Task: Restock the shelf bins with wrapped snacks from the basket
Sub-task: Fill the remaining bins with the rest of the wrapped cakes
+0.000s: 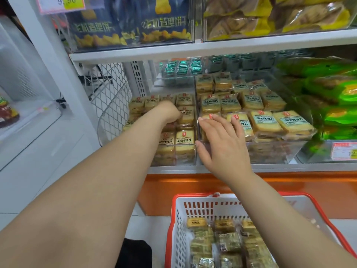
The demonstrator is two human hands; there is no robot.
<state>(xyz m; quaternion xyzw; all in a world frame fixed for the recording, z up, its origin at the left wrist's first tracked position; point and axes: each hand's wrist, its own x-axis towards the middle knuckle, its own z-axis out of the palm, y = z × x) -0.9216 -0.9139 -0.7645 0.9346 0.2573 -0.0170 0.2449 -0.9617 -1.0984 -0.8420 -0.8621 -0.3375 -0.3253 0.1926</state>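
From the head view, the left hand [171, 113] reaches deep into the left bin [174, 158], with its fingers curled down among the yellow snack packs [184, 139]. I cannot tell if it pinches a pack or only pushes one into its row, because the fingers are hidden behind the knuckles. The right hand [222, 144] is spread flat, its fingers straight. It rests on the clear wall between the two bins, probably to keep the bins steady. Just past its fingertips, the right bin [270, 151] holds more of the same packs [260, 123]. Below both forearms stands the basket [193, 207], and wrapped snacks [229, 241] still lie in it, so I judge that the restocking is not finished.
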